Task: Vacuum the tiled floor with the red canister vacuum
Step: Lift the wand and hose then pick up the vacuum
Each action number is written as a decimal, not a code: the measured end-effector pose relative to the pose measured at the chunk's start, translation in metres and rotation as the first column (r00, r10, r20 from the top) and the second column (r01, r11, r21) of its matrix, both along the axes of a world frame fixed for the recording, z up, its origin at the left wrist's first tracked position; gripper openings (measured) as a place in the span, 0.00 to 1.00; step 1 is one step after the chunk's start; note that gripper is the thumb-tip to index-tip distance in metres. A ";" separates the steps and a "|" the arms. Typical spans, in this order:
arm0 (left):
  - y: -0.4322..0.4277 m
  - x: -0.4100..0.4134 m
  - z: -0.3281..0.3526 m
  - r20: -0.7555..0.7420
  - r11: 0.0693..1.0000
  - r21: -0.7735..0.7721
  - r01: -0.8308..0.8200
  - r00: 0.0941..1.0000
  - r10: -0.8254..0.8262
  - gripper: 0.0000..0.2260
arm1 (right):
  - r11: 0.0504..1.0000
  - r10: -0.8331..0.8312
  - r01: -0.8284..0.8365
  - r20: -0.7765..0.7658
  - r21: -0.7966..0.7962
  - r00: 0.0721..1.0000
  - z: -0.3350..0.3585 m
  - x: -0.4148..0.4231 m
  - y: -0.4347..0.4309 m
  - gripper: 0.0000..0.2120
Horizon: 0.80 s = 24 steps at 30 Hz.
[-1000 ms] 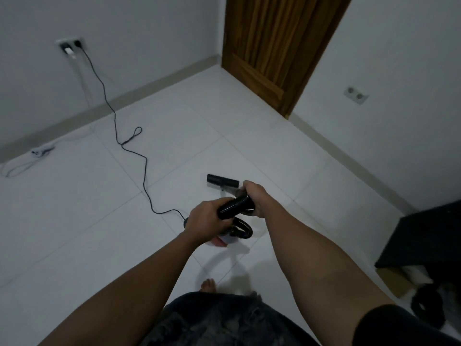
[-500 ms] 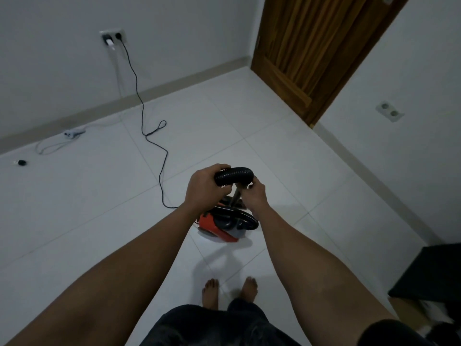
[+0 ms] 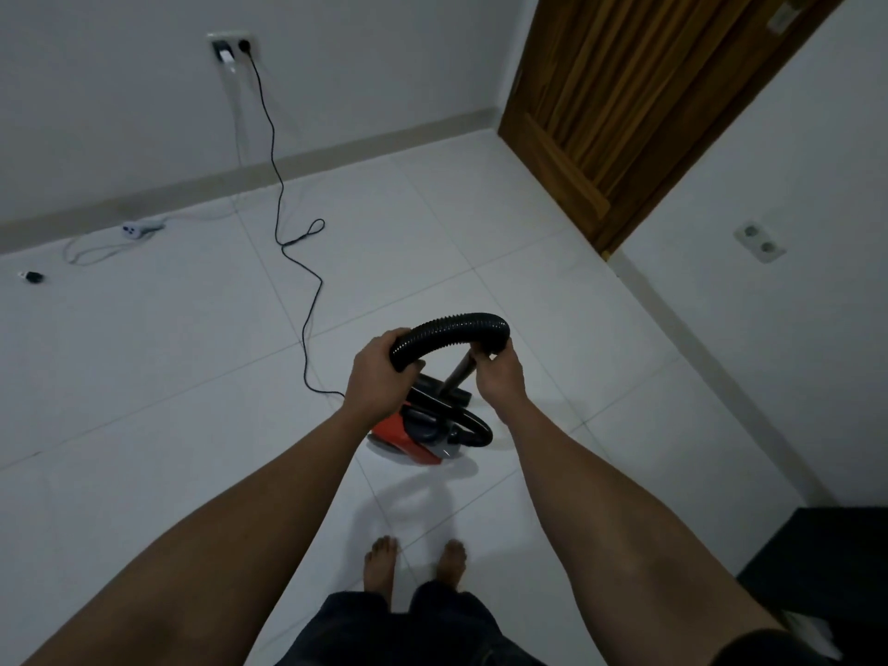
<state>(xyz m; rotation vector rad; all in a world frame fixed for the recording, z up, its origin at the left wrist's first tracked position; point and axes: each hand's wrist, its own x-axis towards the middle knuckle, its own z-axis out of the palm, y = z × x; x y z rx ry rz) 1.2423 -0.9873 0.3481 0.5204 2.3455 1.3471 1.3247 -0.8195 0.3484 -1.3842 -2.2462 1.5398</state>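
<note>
The red canister vacuum [image 3: 406, 439] sits on the white tiled floor [image 3: 168, 377] just ahead of my bare feet, partly hidden by my left wrist. Its black ribbed hose [image 3: 451, 331] arches up between my hands. My left hand [image 3: 379, 377] is shut on the hose's left end. My right hand [image 3: 497, 372] is shut on the right end where it meets the dark wand [image 3: 459, 374]. The wand drops to the black floor nozzle [image 3: 442, 391] behind the canister.
A black power cord [image 3: 293, 252] runs from the wall socket [image 3: 233, 48] across the tiles to the vacuum. A white cable and adapter [image 3: 137, 229] lie by the left skirting. A wooden door [image 3: 624, 88] stands at the back right; a black object [image 3: 826, 560] sits at the lower right.
The view has tilted up and my hands have lifted the hose into a wider arch. The red canister, first hidden under my hands, now shows below them.
</note>
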 end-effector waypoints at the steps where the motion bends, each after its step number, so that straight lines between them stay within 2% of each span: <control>1: 0.002 0.000 0.000 0.017 1.000 0.011 -0.020 1.000 0.019 0.19 | 1.000 0.020 -0.020 -0.002 0.009 1.000 0.000 -0.002 0.004 0.20; 8: 0.043 -0.012 -0.007 0.084 0.992 0.076 -0.105 0.992 0.098 0.16 | 0.999 -0.031 0.032 -0.132 0.006 0.991 -0.029 -0.015 0.044 0.19; 13: 0.075 -0.031 -0.050 0.041 0.992 0.112 -0.056 0.998 0.051 0.14 | 0.995 -0.094 0.096 -0.226 -0.002 0.970 -0.067 -0.036 0.090 0.17; 19: 0.123 -0.036 -0.151 -0.030 0.959 0.267 -0.092 0.994 0.103 0.10 | 0.998 -0.061 0.064 -0.273 0.002 0.960 -0.172 -0.065 0.149 0.23; 22: 0.151 -0.043 -0.212 -0.043 0.928 0.359 -0.099 0.992 0.122 0.11 | 1.000 -0.004 0.012 -0.313 0.025 0.950 -0.238 -0.089 0.170 0.31; 24: 0.169 -0.055 -0.248 -0.082 0.916 0.390 -0.089 0.988 0.131 0.11 | 1.000 0.008 0.003 -0.329 0.031 0.944 -0.275 -0.104 0.182 0.28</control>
